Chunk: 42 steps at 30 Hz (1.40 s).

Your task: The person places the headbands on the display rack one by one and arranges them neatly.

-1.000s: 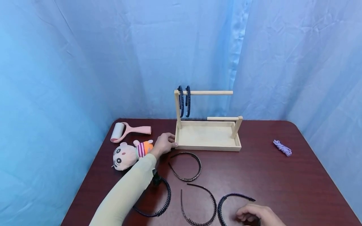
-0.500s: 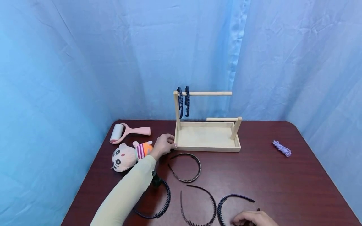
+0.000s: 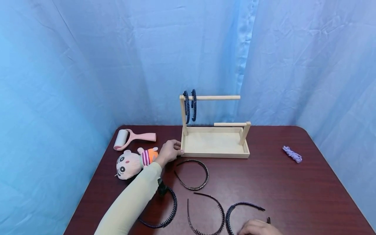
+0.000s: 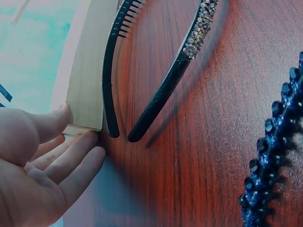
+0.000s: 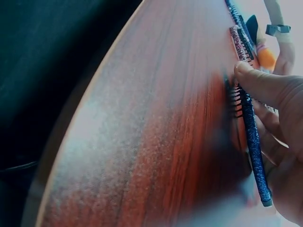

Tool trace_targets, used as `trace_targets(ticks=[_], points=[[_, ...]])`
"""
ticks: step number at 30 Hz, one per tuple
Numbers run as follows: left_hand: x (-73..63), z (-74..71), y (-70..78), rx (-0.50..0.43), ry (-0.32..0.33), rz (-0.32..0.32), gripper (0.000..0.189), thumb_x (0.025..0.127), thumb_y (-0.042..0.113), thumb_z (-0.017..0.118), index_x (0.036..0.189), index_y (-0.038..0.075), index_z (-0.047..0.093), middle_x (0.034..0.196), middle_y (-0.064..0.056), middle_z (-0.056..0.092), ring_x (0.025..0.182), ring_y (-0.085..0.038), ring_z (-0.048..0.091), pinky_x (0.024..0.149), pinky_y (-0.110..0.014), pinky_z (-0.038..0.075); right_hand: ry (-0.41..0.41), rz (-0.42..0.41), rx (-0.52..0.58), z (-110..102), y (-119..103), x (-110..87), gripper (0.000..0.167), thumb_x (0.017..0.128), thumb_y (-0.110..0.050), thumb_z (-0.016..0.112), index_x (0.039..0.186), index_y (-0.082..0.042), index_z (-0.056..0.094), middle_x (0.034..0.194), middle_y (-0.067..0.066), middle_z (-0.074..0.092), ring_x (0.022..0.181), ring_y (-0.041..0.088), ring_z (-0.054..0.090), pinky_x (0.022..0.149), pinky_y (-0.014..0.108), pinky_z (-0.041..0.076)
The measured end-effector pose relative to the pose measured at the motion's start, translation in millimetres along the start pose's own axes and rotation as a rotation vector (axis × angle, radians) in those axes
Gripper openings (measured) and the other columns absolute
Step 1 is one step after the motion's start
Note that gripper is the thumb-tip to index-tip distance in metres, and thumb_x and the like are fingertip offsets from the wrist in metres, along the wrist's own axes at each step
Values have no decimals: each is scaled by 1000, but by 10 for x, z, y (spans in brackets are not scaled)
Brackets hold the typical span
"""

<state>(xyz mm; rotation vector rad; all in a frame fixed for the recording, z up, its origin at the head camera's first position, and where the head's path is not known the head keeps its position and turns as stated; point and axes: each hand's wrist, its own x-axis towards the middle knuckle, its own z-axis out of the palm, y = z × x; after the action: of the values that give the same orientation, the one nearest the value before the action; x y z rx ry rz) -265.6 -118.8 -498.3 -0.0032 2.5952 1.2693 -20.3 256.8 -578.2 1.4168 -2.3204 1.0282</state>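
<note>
Left hand (image 3: pixel 171 150), stretched to centre, grips one tray (image 3: pixel 215 155); right hand (image 3: pixel 256 227), lower right, pinches a headband (image 5: pixel 255 146) of six.

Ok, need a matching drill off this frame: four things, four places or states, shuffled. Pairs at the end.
1. Roller
2. Cord bundle
3. Left hand
4. Right hand

A. Lying on the right side of the table
B. Holding a glittery headband
C. Lying near the table's far left corner
D. Holding the near left corner of the wooden stand

Pairs: 1-C, 2-A, 3-D, 4-B
</note>
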Motion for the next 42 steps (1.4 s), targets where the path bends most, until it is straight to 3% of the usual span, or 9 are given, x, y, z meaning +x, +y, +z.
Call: trace_targets(ticks=[11, 16, 24, 30, 34, 38, 42], points=[[-13, 17, 13, 15, 10, 3, 39, 96, 14, 74, 133, 4, 65, 116, -13, 72, 97, -22, 70, 74, -34, 59, -13, -103, -13, -23, 13, 19, 47, 77, -4, 81, 118, -24, 71, 109, -15, 62, 99, -8, 55, 85, 3, 43], [-17, 13, 27, 26, 22, -7, 39, 96, 15, 75, 132, 5, 65, 116, -13, 72, 99, -24, 69, 77, -35, 59, -22, -86, 8, -52, 17, 23, 43, 75, -3, 80, 111, -25, 74, 101, -16, 64, 93, -10, 56, 81, 1, 43], [-5, 7, 33, 27, 14, -3, 40, 96, 15, 74, 134, 5, 64, 117, -12, 71, 103, -24, 69, 81, -36, 59, -19, 94, -82, -171, -55, 88, 37, 74, -14, 86, 103, -31, 71, 93, -23, 62, 82, -12, 54, 70, 1, 40], [8, 0, 31, 40, 16, 6, 39, 96, 14, 74, 133, 4, 65, 118, -13, 71, 102, -23, 69, 80, -36, 59, 42, 210, 13, -383, -123, 253, 30, 82, -10, 86, 104, -26, 73, 88, -16, 67, 77, -7, 58, 65, 7, 44], [-8, -5, 42, 41, 21, 0, 39, 96, 15, 74, 132, 5, 65, 118, -13, 71, 103, -24, 69, 82, -37, 59, 10, 368, 116, -543, -142, 338, 22, 86, -13, 83, 106, -19, 74, 90, -9, 72, 76, -6, 61, 59, 14, 49], [-2, 5, 29, 39, 15, 3, 38, 96, 15, 74, 132, 4, 65, 118, -13, 71, 104, -24, 69, 82, -37, 59, -1, 506, 169, -679, -156, 393, 25, 86, -11, 82, 109, -11, 74, 90, -5, 73, 76, -4, 64, 58, 21, 54], [-2, 14, 13, 37, 9, 3, 38, 96, 14, 74, 131, 4, 65, 117, -13, 72, 103, -23, 69, 81, -37, 59, 68, 619, 165, -805, -201, 474, 32, 84, -10, 84, 115, -7, 73, 92, -1, 74, 77, 1, 67, 60, 25, 57]])
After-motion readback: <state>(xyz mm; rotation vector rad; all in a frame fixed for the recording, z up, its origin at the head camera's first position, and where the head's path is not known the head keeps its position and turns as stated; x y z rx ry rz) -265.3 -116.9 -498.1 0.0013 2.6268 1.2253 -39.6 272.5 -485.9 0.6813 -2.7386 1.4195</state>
